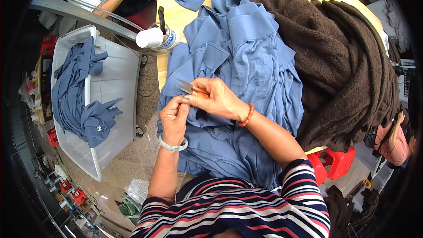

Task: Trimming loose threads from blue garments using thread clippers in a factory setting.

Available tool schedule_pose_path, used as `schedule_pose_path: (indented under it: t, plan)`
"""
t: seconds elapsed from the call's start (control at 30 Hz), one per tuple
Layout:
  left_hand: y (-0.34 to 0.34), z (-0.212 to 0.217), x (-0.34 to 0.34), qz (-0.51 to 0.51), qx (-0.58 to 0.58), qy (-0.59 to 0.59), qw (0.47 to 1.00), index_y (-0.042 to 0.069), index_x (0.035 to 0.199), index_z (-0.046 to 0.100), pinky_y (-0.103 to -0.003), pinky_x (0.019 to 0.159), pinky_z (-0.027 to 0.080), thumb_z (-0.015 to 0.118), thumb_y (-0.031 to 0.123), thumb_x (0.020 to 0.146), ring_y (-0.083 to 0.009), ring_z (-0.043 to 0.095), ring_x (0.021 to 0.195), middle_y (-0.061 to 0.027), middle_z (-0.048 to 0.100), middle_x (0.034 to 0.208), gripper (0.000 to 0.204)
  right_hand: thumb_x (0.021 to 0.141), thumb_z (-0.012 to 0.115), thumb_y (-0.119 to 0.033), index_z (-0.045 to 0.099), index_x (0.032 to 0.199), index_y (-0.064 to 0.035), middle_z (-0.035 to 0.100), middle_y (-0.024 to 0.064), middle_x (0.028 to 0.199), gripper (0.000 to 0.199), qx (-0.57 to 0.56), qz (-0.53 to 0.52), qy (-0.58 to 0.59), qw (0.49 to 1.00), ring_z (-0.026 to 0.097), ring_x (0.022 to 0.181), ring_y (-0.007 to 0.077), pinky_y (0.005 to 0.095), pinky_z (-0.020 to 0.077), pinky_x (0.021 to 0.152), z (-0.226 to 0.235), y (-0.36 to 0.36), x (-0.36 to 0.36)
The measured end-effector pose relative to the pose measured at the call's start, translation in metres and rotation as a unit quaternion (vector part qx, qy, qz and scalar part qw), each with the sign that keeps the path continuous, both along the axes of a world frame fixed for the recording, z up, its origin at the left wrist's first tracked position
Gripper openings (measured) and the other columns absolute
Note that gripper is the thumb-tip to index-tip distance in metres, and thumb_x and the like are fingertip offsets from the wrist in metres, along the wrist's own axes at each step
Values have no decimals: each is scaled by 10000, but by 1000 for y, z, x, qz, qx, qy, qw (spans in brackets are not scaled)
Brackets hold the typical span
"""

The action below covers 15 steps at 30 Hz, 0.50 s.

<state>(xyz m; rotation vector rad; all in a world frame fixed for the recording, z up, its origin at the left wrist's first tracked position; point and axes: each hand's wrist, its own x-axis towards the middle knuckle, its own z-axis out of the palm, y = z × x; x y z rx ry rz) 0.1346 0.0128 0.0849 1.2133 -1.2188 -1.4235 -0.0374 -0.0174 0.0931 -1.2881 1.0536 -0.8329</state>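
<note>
Head view: over the blue cloth garment heap [251,61], seemingly unfinished, the right hand [220,100] grips orange-handled metal snips [187,87], the left hand [173,118] pinches something I can't identify, and more blue garments [72,90] in the white plastic bin [115,72] left of the heap may be done.

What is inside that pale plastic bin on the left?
Blue garments lie bunched inside the bin, partly draped over its rim. Whatever lies beneath them cannot be seen, because the cloth covers it.
</note>
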Motion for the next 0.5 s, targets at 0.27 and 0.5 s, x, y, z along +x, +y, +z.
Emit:
schedule_pose_path:
  t: [0.27, 0.5]
  plan:
    - [25, 0, -11, -36, 141, 110, 983, -8, 1024, 612, -177, 686, 425, 653, 32, 881, -24, 531, 761, 24, 611, 875, 154, 864, 696, -155, 485, 724, -28, 376, -63, 644, 283, -26, -124, -22, 992, 336, 625, 26, 235, 306, 509, 4, -14, -2]
    - [23, 3, -11, 14, 165, 141, 976, 25, 1020, 626, -206, 721, 451, 597, 55, 923, -47, 559, 764, 16, 630, 886, 106, 888, 667, -221, 574, 850, 17, 468, -17, 658, 258, -1, -95, 63, 993, 398, 624, 47, 250, 364, 532, -6, -17, -13]
